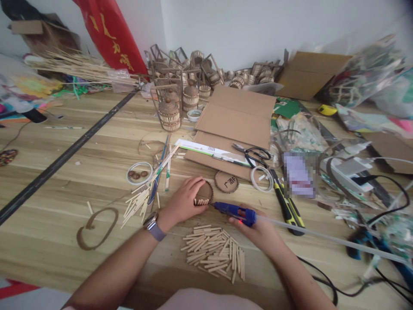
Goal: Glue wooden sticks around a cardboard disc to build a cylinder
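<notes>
My left hand (185,199), with a watch on its wrist, holds a round brown cardboard disc (205,192) at its left side. A short row of pale sticks stands along the disc's near edge. My right hand (250,226) is wrapped round a blue glue gun (237,212), a long clear glue stick trailing from its back. The gun's nozzle is close to the disc's near right edge; whether it touches cannot be told. Right behind lies another round disc (226,182) with dark writing. A loose pile of short wooden sticks (214,249) is spread nearer to me.
Finished small stick baskets (170,114) stand at the back. Cardboard sheets (238,116), black scissors (254,154), a yellow-black cutter knife (287,202) and tape rolls (262,178) lie beyond my hands. Left are brown beads in a ring (138,173) and a curled strip (97,228). Black cables (329,284) run at right.
</notes>
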The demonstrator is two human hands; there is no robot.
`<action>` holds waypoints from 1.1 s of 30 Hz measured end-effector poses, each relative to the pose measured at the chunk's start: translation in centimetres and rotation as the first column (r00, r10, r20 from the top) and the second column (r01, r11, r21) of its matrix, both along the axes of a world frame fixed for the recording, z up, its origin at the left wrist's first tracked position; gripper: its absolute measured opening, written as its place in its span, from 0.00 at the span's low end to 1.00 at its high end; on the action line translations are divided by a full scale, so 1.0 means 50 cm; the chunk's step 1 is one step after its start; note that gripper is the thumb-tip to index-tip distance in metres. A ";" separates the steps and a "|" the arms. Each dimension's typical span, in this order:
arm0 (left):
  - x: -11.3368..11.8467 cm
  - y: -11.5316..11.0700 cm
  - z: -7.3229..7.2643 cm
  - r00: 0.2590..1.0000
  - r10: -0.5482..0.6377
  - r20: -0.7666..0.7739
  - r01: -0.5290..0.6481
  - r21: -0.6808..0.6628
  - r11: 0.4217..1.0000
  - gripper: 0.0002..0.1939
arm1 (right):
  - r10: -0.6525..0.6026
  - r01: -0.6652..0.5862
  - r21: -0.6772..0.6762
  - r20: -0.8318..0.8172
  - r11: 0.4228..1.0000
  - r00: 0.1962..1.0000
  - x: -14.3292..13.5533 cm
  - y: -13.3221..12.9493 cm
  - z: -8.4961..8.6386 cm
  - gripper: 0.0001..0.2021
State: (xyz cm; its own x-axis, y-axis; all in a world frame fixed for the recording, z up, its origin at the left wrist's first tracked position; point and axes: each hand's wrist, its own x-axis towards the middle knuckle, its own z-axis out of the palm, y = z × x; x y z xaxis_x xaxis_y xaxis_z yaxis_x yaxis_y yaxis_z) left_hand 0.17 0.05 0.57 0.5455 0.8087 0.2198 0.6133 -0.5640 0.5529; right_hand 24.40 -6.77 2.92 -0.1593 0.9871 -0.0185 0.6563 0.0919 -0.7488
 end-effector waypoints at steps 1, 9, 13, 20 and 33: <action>0.000 0.000 -0.001 1.000 0.000 -0.001 0.000 0.000 1.000 0.34 | -0.004 0.004 0.003 0.004 1.000 1.000 0.000 0.000 -0.001 0.14; -0.001 0.001 -0.010 1.000 0.003 0.009 -0.003 0.014 1.000 0.35 | -0.008 0.008 0.005 0.039 1.000 0.999 -0.002 -0.001 -0.003 0.14; -0.001 0.000 -0.006 1.000 0.004 0.007 -0.004 0.015 1.000 0.34 | -0.014 0.013 0.016 0.048 1.000 0.999 -0.001 -0.003 -0.006 0.13; 0.001 0.000 -0.001 1.000 0.004 0.005 -0.004 0.000 1.000 0.34 | -0.027 0.025 0.026 0.062 0.999 0.998 -0.001 -0.004 -0.011 0.13; 0.000 0.001 -0.001 1.000 0.001 0.015 -0.001 0.000 1.000 0.34 | -0.028 0.027 0.023 0.067 0.999 0.997 -0.002 -0.004 -0.013 0.14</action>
